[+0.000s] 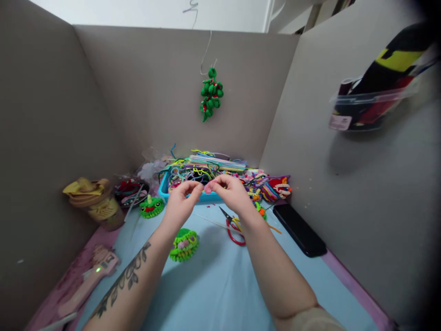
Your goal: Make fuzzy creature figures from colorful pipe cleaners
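My left hand (181,202) and my right hand (231,192) are raised together above the blue table mat (220,280). Their fingertips pinch a small pink piece (207,187) between them. Just behind the hands stands a blue tray (165,184) heaped with coloured pipe cleaners (206,166). Below my left wrist a green and yellow pipe-cleaner figure (184,244) lies on the mat. Red-handled scissors (233,227) rest under my right wrist.
A second green figure (151,206) lies left of the tray, by a tan tape holder (94,202). A pink glue gun (87,280) lies at the lower left and a black phone (299,229) at the right. Cardboard walls enclose the desk; a green ornament (211,94) hangs on the back wall.
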Motion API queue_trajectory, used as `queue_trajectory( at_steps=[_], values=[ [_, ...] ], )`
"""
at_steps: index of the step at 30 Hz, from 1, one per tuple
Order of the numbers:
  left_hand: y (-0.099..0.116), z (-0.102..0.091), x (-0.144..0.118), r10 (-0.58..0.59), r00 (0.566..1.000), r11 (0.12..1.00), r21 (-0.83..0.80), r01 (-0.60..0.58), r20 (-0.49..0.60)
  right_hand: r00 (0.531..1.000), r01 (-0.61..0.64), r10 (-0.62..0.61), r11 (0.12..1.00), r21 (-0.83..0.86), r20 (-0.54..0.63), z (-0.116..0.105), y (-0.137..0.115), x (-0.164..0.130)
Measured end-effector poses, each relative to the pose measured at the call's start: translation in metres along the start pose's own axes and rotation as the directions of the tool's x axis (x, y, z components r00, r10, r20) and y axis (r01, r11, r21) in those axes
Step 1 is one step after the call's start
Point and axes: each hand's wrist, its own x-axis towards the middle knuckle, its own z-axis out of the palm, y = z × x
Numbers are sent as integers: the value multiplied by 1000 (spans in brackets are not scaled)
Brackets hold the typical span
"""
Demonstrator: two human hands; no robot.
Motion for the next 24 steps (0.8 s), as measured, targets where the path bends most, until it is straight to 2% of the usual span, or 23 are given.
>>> queue_trajectory(
  at_steps=[3, 6, 10, 12, 16, 20, 24],
  values=[
    [8, -7, 0, 23, 993, 984, 171, -43, 118, 999, 41, -43, 993, -107, -18, 3, -1, -1],
    [9, -7, 0, 12, 992, 973, 229, -40, 124, 999, 42, -45, 992, -121, -24, 7, -1, -1],
    [4, -7, 1, -16, 997, 982, 189, 2, 75, 998, 34, -37, 997, 69, 52, 7, 1, 1],
    [3, -9, 3, -15, 998, 986, 166, 6, 58, 998, 18, -25, 992, 127, 51, 6, 2, 2],
    [3, -11, 4, -32, 999, 993, 115, 27, 37, 1000, -25, 28, 991, 134, -14, 5, 6, 3],
    [3, -7, 3, -53, 998, 998, 48, 51, 33, 1000, -9, 11, 983, 184, -7, 7, 5, 2],
    [2, -1, 1, -55, 998, 995, 92, 50, 44, 999, 26, -29, 984, 178, 12, 8, 3, 1]
  ],
)
